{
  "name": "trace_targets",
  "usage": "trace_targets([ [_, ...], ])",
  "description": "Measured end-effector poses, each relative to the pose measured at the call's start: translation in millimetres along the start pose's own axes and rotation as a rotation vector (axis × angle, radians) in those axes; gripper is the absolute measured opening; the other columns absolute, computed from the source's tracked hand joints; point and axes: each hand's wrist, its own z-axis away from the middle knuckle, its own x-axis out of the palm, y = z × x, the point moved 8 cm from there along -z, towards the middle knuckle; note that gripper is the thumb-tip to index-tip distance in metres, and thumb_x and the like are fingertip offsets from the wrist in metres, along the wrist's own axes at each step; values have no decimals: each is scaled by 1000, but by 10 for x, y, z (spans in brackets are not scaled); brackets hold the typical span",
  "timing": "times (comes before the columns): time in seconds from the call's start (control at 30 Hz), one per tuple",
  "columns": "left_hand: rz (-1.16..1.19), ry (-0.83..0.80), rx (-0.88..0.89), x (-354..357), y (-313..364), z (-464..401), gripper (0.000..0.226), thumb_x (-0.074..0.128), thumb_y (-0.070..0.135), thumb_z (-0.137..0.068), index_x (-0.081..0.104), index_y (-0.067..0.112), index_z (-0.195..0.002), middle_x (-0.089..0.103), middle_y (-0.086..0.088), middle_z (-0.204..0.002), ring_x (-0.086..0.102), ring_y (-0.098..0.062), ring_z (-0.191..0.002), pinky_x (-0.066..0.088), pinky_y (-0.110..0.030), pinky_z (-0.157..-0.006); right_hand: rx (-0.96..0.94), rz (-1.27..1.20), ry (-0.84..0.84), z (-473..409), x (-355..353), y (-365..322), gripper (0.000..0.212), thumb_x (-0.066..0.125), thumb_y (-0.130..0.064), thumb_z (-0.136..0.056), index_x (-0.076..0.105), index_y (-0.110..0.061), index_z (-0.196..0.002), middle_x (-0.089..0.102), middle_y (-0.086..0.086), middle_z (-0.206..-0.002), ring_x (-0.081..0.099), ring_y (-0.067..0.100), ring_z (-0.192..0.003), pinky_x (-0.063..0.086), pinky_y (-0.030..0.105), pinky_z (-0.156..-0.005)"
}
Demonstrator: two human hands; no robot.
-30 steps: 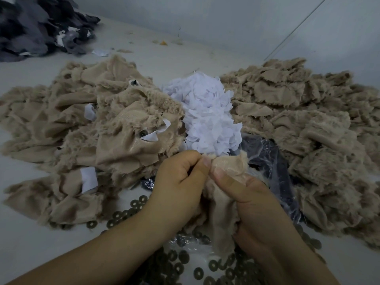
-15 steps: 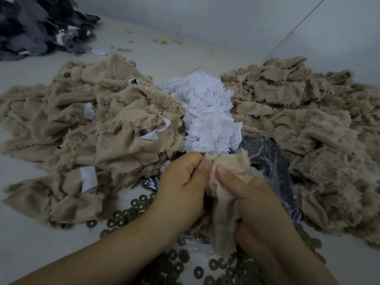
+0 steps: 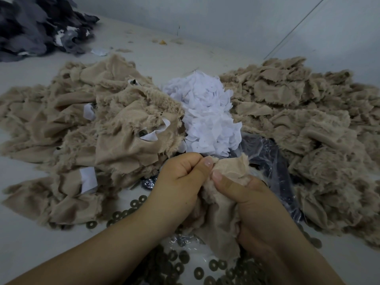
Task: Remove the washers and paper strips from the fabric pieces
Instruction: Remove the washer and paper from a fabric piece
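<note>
Beige plush covers most of the pale surface [image 3: 24, 239], and we read it as sorted on purpose; the heap on the left [image 3: 86, 140] has white paper strips [image 3: 88, 178] and a dark washer [image 3: 142, 133] showing among its folds, so we judge it the unprocessed stock, kept within reach of the left hand; the heap on the right [image 3: 298, 130] shows no paper or metal that we can see, which suggests it is where finished pieces go. Between them, farther from us, sits a mound of white paper scraps [image 3: 207, 118], probably the discard spot for pulled strips; below it lies a crumpled clear plastic bag [image 3: 273, 167], and loose washers [image 3: 197, 272] are scattered near us, likely dropped where they come free. Far left, a separate dark grey fabric pile [image 3: 30, 27] lies well apart.

At the centre we hold one fabric piece [image 3: 224, 219]; our left hand [image 3: 181, 182] is clenched on its upper edge with thumb against fingers, and our right hand [image 3: 253, 204] grips it just beside, thumb pressing the backing; the thumbs nearly meet, a hold that suits prying at something, though we cannot see any washer or strip in this piece.
</note>
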Motion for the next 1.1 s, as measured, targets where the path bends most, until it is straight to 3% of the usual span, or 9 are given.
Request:
trace_targets([
  [0.1, -65, -61, -48, -12, -7, -40, 45, 58, 21, -96, 49, 14, -53, 38, -2, -51, 34, -11, -48, 32, -23, -46, -13, 30, 31, -13, -40, -14, 32, 62, -14, -87, 70, 6, -111, 71, 29, -110, 70, 42, -104, 53, 52, -97],
  [0.23, -151, -144, -94, 14, 13, -71, 51, 56, 21, -96, 51, 23, -46, 36, 11, -43, 30, -3, -40, 28, -16, -42, -59, 96, 52, -20, -69, -42, 33, 63, -16, -87, 70, 6, -110, 72, 29, -106, 70, 44, -102, 55, 51, -95],
  [0.3, -158, -141, -102, 0, 18, -73, 46, 56, 21, -97, 51, 19, -51, 36, 8, -44, 29, -5, -41, 28, -17, -42, -77, 138, 58, -17, -62, -63, 35, 66, -19, -82, 72, 5, -107, 73, 27, -102, 72, 42, -98, 58, 47, -89],
  [0.37, -108, -110, -104, -30, 10, -70, 42, 55, 17, -98, 48, 3, -59, 38, -1, -49, 33, -11, -46, 31, -21, -47, -63, 107, 50, -17, -41, -47, 35, 66, -18, -81, 72, 4, -107, 74, 26, -104, 72, 39, -99, 58, 46, -90],
  [0.47, -20, -52, -86, -32, -9, -47, 46, 57, 18, -98, 42, -14, -68, 43, -10, -62, 34, -23, -59, 31, -37, -57, 26, -24, 37, -17, -16, 47, 32, 64, -16, -84, 73, 4, -108, 73, 27, -107, 72, 39, -101, 57, 49, -94],
  [0.57, -63, 40, -21, -34, 0, -36, 46, 56, 17, -98, 39, -7, -62, 39, -9, -57, 32, -20, -55, 30, -37, -54, 103, -85, 35, -1, 14, 100, 34, 63, -18, -85, 73, 4, -108, 73, 28, -106, 73, 37, -97, 61, 46, -85],
  [0.7, -132, 110, 48, -50, 19, -21, 49, 53, 10, -99, 37, 6, -53, 35, 0, -49, 30, -10, -46, 28, -22, -44, 133, -145, 57, 4, 23, 122, 34, 61, -19, -86, 73, 2, -110, 74, 26, -105, 74, 35, -95, 59, 43, -84],
  [0.9, -189, 126, 92, -55, 39, -2, 49, 52, 9, -99, 39, 13, -52, 36, 6, -47, 31, -7, -46, 29, -24, -43, 194, -254, 51, 26, 63, 204, 35, 58, -20, -92, 70, -1, -120, 72, 23, -113, 73, 32, -99, 61, 38, -77],
  [1.1, -111, 93, 55, -47, 46, 2, 47, 54, 18, -97, 38, -5, -59, 36, -7, -51, 30, -16, -48, 27, -28, -45, 72, -184, 72, 20, 24, 158, 35, 53, -16, -97, 66, 5, -121, 69, 28, -116, 66, 39, -113, 46, 51, -105],
])
